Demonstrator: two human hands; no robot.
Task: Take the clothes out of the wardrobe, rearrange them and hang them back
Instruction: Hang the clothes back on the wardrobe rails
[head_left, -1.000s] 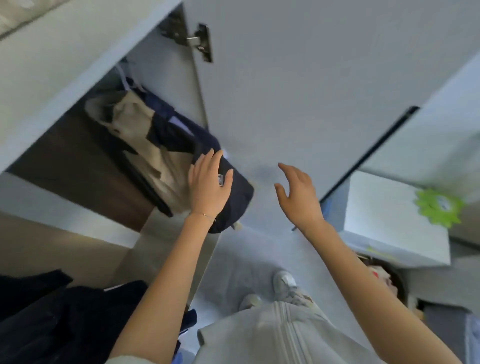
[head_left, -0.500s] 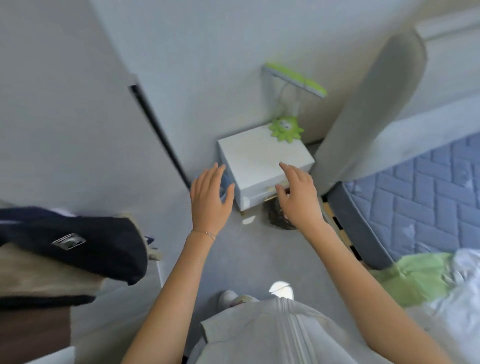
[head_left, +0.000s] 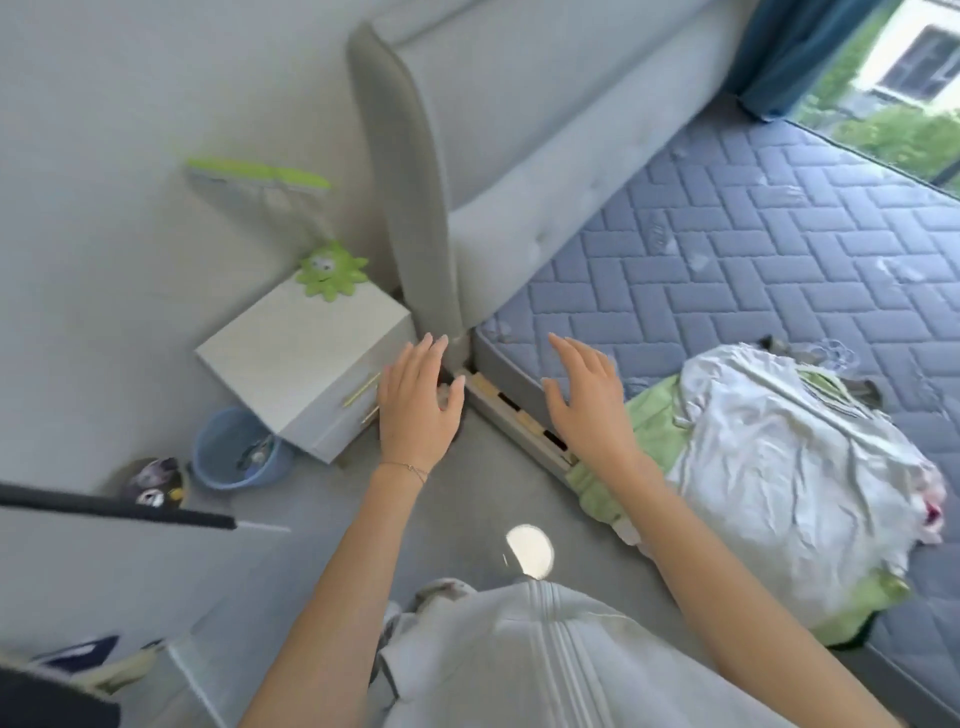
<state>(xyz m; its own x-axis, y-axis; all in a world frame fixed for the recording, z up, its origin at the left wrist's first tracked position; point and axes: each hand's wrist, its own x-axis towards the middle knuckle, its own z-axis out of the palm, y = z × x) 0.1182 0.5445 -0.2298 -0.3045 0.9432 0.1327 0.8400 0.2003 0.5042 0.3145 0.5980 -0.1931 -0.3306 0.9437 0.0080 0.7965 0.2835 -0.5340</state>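
1. We see both hands raised in front of the body, palms down, fingers spread; the left hand (head_left: 418, 402) and the right hand (head_left: 587, 395) are both empty and touch nothing.
2. The left hand hovers over the front corner of a white nightstand (head_left: 296, 358); the right hand hovers over the near edge of the mattress (head_left: 779, 249).
3. A heap of clothes (head_left: 789, 467), pale grey over green, lies on the mattress at its near edge, just right of the right hand.
4. Dark and beige garments (head_left: 62, 686) show at the lower left corner of the view, blurred.
5. A green toy (head_left: 330, 270) sits at the nightstand's far corner; a blue bucket (head_left: 236, 452) stands on the floor beside the nightstand.
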